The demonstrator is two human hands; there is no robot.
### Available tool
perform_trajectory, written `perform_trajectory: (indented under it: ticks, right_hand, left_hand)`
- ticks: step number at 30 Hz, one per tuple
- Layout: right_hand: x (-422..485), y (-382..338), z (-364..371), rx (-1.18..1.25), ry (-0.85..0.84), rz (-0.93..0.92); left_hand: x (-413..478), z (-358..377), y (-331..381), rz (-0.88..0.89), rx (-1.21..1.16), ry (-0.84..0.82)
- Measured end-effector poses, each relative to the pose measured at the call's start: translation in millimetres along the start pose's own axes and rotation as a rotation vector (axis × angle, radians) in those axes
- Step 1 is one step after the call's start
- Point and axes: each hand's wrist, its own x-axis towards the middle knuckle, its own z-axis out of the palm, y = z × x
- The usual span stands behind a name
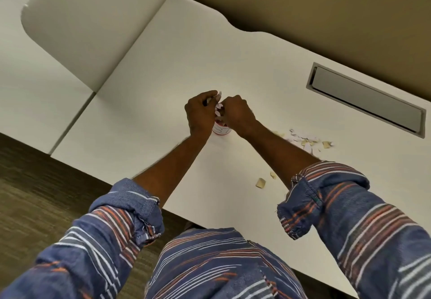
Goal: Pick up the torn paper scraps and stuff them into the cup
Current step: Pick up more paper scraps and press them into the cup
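Note:
A small white cup (221, 130) with red markings stands on the white desk (177, 70), mostly hidden behind both hands. My left hand (201, 112) is curled around the cup's left side and rim. My right hand (236, 113) is closed over the cup's mouth, fingers pinched on white paper scraps (218, 106) that stick up between the two hands. A loose pile of torn white and yellowish scraps (305, 140) lies on the desk to the right of my right forearm. Two more yellowish scraps (261, 182) lie nearer the front edge.
A grey recessed cable hatch (366, 100) sits in the desk at the far right. A white divider panel (93, 30) rises at the left. A brown wall runs behind the desk, and carpet floor (35, 182) lies below left.

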Motion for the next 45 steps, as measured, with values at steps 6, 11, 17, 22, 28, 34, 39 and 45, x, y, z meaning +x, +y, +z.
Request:
perform_trajectory:
  ticks: [6,11,17,22,28,34,39,45]
  right_hand:
    - [8.2,0.2,-15.4,0.142,-0.045,0.055]
    - [4.3,15.1,-32.7,0.243,0.078,0.111]
    - [-14.4,52.5,-39.3,0.382,0.155,0.196]
    - [-34.8,85.0,-33.8,0.389,0.149,0.255]
    - [-64.9,128.5,-21.7,0.340,0.155,0.337]
    - [-83.3,156.0,-17.1,0.283,0.167,0.351]
    - [-92.2,169.0,-13.3,0.313,0.184,0.374]
    - [-101.5,174.6,-7.2,0.300,0.190,0.353]
  left_hand:
    - [2.1,1.2,-1.2,0.004,0.051,-0.011]
    - [-2.8,3.0,-5.2,0.057,0.104,-0.083]
    - [-12.1,13.2,-10.6,0.243,0.279,-0.348]
    - [-15.1,16.5,-19.8,0.319,0.376,-0.368]
    - [-14.3,16.0,-19.8,0.448,0.566,-0.360]
    - [-15.0,6.4,-11.7,0.565,0.651,-0.334]
    - [-12.3,1.9,-3.4,0.511,0.551,-0.431]
    - [-12.3,2.5,4.3,0.502,0.509,-0.500]
